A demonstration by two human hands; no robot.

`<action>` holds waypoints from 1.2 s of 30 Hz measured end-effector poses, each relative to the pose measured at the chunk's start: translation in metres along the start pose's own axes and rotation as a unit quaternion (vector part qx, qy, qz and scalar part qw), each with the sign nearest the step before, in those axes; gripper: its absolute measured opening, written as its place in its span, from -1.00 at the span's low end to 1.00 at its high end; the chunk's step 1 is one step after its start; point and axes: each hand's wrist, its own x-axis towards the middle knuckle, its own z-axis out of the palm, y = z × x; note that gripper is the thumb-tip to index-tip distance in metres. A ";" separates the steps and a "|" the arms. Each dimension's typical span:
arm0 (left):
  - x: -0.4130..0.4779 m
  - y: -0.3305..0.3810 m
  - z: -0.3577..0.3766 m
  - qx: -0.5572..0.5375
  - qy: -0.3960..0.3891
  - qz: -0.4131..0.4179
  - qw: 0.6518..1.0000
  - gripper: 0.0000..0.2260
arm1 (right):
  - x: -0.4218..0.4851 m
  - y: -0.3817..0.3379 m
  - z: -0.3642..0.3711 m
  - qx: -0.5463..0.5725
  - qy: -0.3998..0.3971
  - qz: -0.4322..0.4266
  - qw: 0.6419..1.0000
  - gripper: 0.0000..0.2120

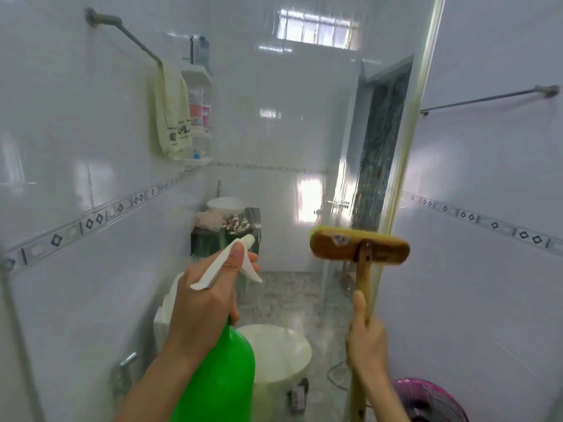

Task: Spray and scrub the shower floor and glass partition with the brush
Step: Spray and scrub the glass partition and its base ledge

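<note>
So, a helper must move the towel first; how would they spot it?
On the left wall a grey rail runs up high. The towel hangs from its far end, beside the white shelves: pale yellow cloth with dark print low down.

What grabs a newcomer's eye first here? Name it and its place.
The bright green spray bottle sits low and central, gripped at its neck by the left hand, nozzle pointing toward the glass partition. Right of it, the right hand holds a wooden brush upright, head raised at the glass's edge. A pale towel hangs upper left.
</note>
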 end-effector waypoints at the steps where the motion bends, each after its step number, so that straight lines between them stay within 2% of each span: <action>1: 0.000 0.001 -0.001 0.000 0.000 -0.003 1.000 -0.56 | 0.012 -0.017 -0.004 0.017 -0.006 -0.016 1.000 -0.44; 4: 0.000 0.007 -0.003 -0.004 0.008 -0.003 1.000 -0.59 | 0.064 -0.087 -0.021 0.034 0.022 -0.060 0.997 -0.45; 6: 0.000 0.009 -0.005 -0.009 0.013 -0.005 1.000 -0.59 | 0.083 -0.105 -0.022 0.059 0.033 -0.086 0.994 -0.44; 8: 0.000 0.009 -0.009 -0.012 0.015 0.001 1.000 -0.59 | 0.069 -0.081 -0.012 0.058 0.019 -0.101 0.993 -0.42; 11: -0.001 0.007 -0.018 -0.015 0.021 -0.005 1.000 -0.54 | 0.009 -0.007 0.014 0.053 -0.010 -0.060 0.997 -0.33; 13: -0.002 0.005 -0.024 -0.017 0.027 -0.008 0.999 -0.56 | -0.014 0.002 0.022 0.027 -0.038 -0.068 0.997 -0.37; 15: -0.002 0.004 -0.030 -0.007 0.029 -0.007 1.000 -0.57 | -0.001 -0.038 0.021 0.024 -0.059 -0.098 0.993 -0.44; 18: -0.003 0.003 -0.039 0.005 0.040 -0.006 0.999 -0.57 | 0.034 -0.118 0.022 0.026 -0.047 -0.142 0.988 -0.46; 20: -0.007 0.002 -0.045 0.007 0.052 -0.003 0.999 -0.55 | 0.040 -0.128 0.032 0.033 -0.048 -0.161 0.985 -0.46; 24: -0.017 -0.003 -0.066 0.014 0.074 0.003 0.997 -0.57 | -0.017 -0.030 0.057 0.015 -0.078 -0.104 0.991 -0.45; 26: -0.020 -0.009 -0.077 0.025 0.080 -0.005 0.996 -0.55 | -0.046 0.009 0.069 -0.045 -0.097 -0.076 0.991 -0.44; 29: -0.022 -0.018 -0.086 0.029 0.090 -0.022 0.995 -0.53 | -0.039 -0.016 0.088 -0.097 -0.120 -0.131 0.979 -0.49; 31: -0.022 -0.021 -0.088 0.029 0.104 -0.025 0.994 -0.51 | -0.025 -0.060 0.098 -0.086 -0.134 -0.188 0.969 -0.53; 33: -0.024 -0.025 -0.093 0.040 0.122 -0.030 0.991 -0.47 | -0.020 -0.071 0.108 -0.059 -0.127 -0.218 0.966 -0.55; 36: -0.026 -0.028 -0.110 0.028 0.134 -0.017 0.990 -0.48 | -0.038 -0.019 0.104 -0.091 -0.125 -0.168 0.974 -0.51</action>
